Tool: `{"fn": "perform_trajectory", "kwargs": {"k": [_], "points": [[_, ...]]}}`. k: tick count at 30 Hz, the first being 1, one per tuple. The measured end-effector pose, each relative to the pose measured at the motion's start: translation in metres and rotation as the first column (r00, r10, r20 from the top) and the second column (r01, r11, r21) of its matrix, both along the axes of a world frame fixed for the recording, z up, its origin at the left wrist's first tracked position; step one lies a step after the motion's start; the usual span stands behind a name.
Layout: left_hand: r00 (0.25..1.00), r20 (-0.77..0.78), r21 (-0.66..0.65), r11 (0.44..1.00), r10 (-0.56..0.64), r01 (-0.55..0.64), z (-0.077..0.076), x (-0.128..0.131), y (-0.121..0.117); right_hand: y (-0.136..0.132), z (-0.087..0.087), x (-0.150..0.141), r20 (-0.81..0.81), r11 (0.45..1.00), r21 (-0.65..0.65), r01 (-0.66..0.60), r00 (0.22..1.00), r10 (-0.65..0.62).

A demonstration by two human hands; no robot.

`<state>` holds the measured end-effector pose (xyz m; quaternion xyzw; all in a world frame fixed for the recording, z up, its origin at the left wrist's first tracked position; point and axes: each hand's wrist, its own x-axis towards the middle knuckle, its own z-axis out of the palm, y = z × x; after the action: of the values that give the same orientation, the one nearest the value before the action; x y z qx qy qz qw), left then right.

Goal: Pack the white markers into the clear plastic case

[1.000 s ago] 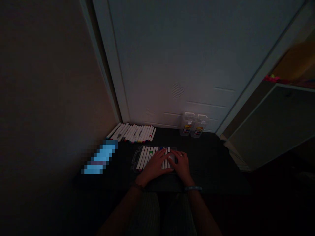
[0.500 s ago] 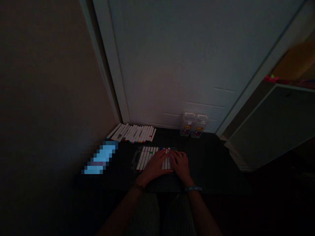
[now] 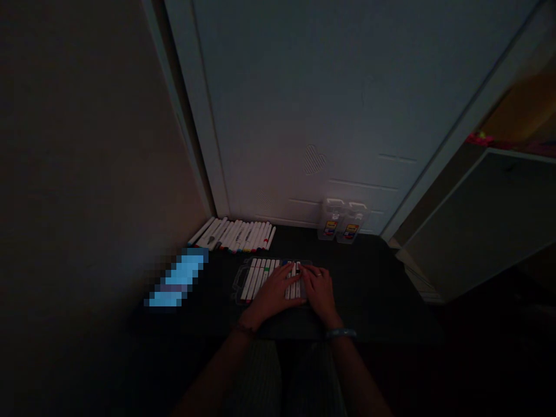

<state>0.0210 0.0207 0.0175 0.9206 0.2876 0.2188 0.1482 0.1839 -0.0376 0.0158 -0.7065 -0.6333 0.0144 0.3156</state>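
Observation:
White markers (image 3: 255,280) lie side by side in a clear plastic case (image 3: 237,284), whose handle points left. My left hand (image 3: 270,296) rests across the middle of the row, its fingers stretched out and thumb apart, hiding several markers. At the right end of the row, my right hand (image 3: 320,291) lies over the case with its fingers extended and slightly bent. Its fingertips touch or hover by the rightmost markers; the dim light does not show which. Neither hand grips anything I can see.
Loose white markers (image 3: 243,236) lie in a row at the back left of the dark table (image 3: 373,289). Two clear cases (image 3: 329,223) with labels stand against the white door (image 3: 278,116). A blurred-out bright screen (image 3: 182,278) is at the left.
My right hand's fingers have shifted very slightly at the right end of the row. My left hand and the markers stay where they were.

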Motion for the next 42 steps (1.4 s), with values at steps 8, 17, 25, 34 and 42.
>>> {"fn": "perform_trajectory", "kwargs": {"k": [8,17,25,34,42], "points": [[1.0,0.008,0.002,1.0,0.004,-0.004,0.0007,0.0,-0.0005,-0.0014,0.0014,-0.0015,0.005,1.0,0.009,0.006,1.0,-0.006],[0.997,0.071,0.018,0.999,0.042,-0.044,0.0029,0.0012,-0.0055,-0.0005,0.0002,-0.0005,-0.002,1.0,0.006,0.002,1.0,-0.002],[0.995,0.099,0.004,1.0,0.022,-0.023,-0.0006,0.0051,-0.0047,0.0008,-0.0006,-0.0002,-0.018,1.0,0.007,0.016,1.0,-0.016],[0.992,0.112,-0.052,0.998,0.05,-0.045,0.0008,0.0054,-0.0049,0.0015,-0.0024,0.0017,-0.057,1.0,0.019,0.011,0.998,-0.01],[0.986,0.156,-0.094,0.994,0.064,-0.049,-0.0011,0.0045,-0.004,0.0007,-0.004,0.0024,-0.058,0.999,0.032,-0.013,0.998,0.015]]}}
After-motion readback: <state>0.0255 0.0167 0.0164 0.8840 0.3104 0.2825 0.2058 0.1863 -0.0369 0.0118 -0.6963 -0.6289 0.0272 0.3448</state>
